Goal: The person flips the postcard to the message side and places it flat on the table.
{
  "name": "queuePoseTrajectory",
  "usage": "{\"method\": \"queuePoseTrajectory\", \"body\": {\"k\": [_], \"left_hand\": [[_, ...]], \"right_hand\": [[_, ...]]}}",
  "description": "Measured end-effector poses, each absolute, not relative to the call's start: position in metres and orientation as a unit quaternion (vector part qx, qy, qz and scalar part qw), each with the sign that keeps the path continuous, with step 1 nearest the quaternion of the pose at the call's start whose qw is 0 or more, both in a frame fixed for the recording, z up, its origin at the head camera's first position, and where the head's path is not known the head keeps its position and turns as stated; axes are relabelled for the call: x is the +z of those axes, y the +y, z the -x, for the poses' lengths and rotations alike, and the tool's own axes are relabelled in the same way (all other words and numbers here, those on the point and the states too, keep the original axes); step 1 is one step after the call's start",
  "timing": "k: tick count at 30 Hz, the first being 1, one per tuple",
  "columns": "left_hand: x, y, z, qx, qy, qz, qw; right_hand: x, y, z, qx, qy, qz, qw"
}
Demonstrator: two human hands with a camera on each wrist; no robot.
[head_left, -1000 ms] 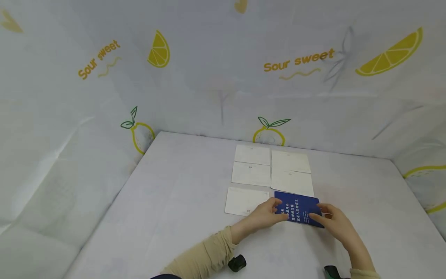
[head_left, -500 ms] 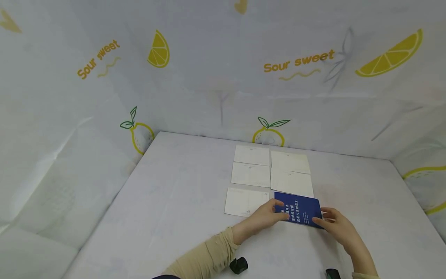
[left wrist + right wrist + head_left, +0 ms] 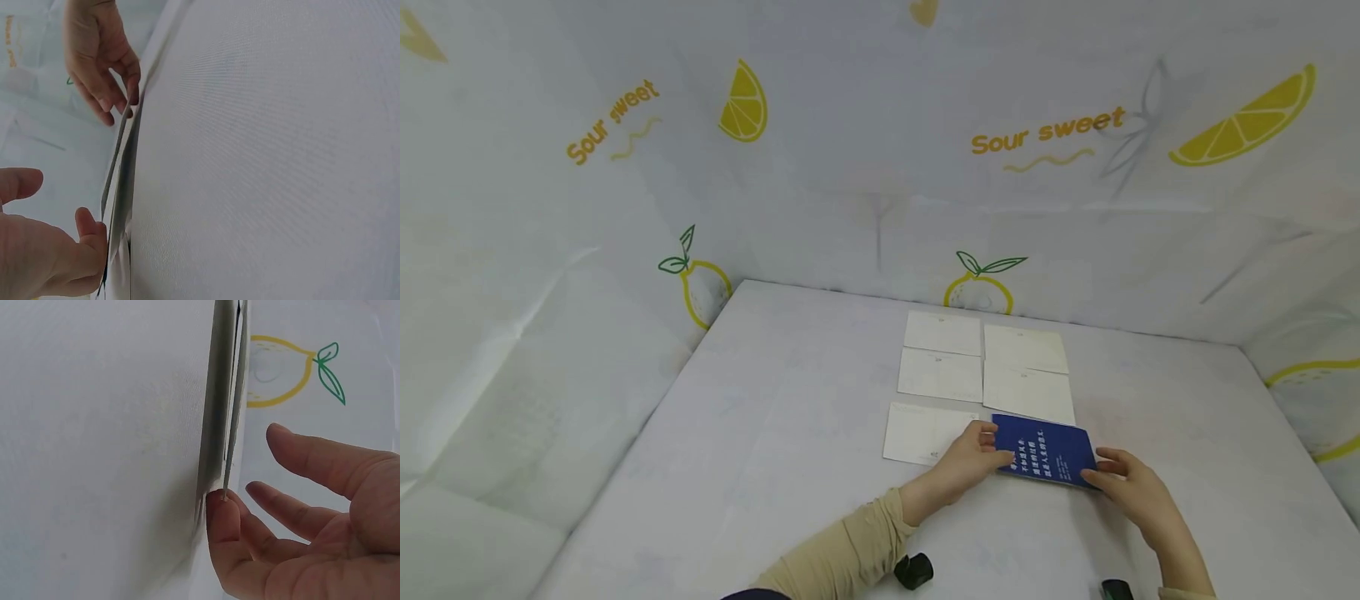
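A blue card (image 3: 1051, 454) with white lettering, like a postcard, lies between my hands at the front of a group of white cards. My left hand (image 3: 962, 460) pinches its left end, thumb over the face. My right hand (image 3: 1138, 490) pinches the near right corner with its fingertips. Seen edge-on in the left wrist view, the card edge (image 3: 114, 181) runs between both hands; it looks slightly raised. In the right wrist view, fingertips (image 3: 223, 515) meet the card's corner. Beside the left hand lies a white card (image 3: 917, 433), partly covered by that hand.
Several white cards (image 3: 942, 373) lie in two columns beyond the blue card. They rest on a white tabletop (image 3: 775, 400). A wall sheet (image 3: 820, 167) with lemon prints rises behind and at the sides. Black devices (image 3: 914, 571) show near the forearms.
The left hand has drawn slightly left on the blue card, uncovering more lettering. The right hand has shifted slightly right and down. The card has slid slightly right; the white cards stay put.
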State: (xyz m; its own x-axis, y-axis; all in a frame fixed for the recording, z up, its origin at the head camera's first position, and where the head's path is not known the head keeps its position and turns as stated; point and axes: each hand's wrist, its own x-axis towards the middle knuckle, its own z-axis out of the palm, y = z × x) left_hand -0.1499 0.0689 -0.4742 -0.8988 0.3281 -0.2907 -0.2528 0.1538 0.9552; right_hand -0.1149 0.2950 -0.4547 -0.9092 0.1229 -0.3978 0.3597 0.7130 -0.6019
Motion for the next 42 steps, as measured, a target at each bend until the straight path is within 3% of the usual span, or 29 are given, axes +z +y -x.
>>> {"method": "queuePoseTrajectory", "body": {"k": [10, 20, 24, 31, 42], "left_hand": [[-0.481, 0.073, 0.157, 0.69, 0.705, -0.033, 0.16], [-0.481, 0.073, 0.159, 0.694, 0.708, -0.005, 0.131], [-0.481, 0.074, 0.161, 0.695, 0.711, 0.003, 0.108], [-0.48, 0.073, 0.164, 0.695, 0.713, 0.004, 0.093], [-0.476, 0.072, 0.165, 0.685, 0.723, 0.008, 0.088]], "right_hand": [[-0.511, 0.329, 0.128, -0.354, 0.915, -0.144, 0.126], [-0.458, 0.295, 0.114, -0.364, 0.914, -0.135, 0.115], [-0.453, 0.29, 0.112, -0.371, 0.912, -0.134, 0.114], [-0.516, 0.323, 0.131, -0.367, 0.917, -0.142, 0.063], [-0.528, 0.334, 0.135, -0.389, 0.906, -0.163, -0.035]]}}
